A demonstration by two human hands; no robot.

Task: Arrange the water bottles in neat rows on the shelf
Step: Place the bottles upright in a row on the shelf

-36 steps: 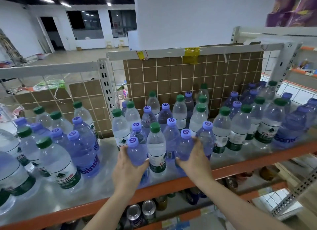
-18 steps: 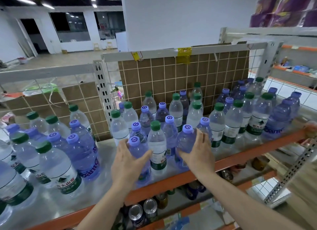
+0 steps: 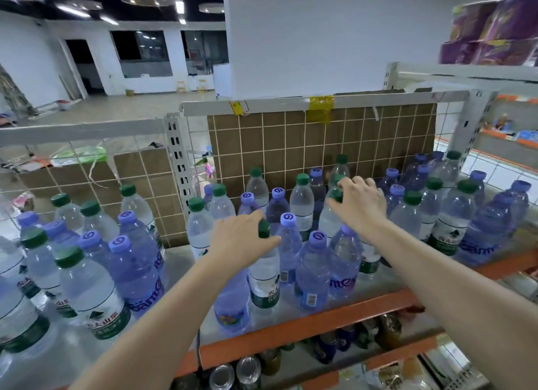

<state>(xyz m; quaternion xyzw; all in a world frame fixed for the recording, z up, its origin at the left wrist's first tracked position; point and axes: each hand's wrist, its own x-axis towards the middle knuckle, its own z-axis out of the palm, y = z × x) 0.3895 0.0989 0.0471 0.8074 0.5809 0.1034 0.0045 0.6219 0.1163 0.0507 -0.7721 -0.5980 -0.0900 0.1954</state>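
Overhead, both hands (image 3: pixel 241 238) (image 3: pixel 359 204) grasp green-capped bottles (image 3: pixel 263 273) on the orange-edged shelf (image 3: pixel 305 328).

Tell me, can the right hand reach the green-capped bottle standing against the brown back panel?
Probably yes: the right hand is above the caps, and that bottle stands just behind it with nothing taller between.

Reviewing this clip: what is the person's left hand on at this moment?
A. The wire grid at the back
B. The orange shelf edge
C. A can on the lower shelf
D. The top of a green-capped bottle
D: the left hand grips the neck of a clear bottle, its green cap showing at the fingers, above the orange shelf edge.
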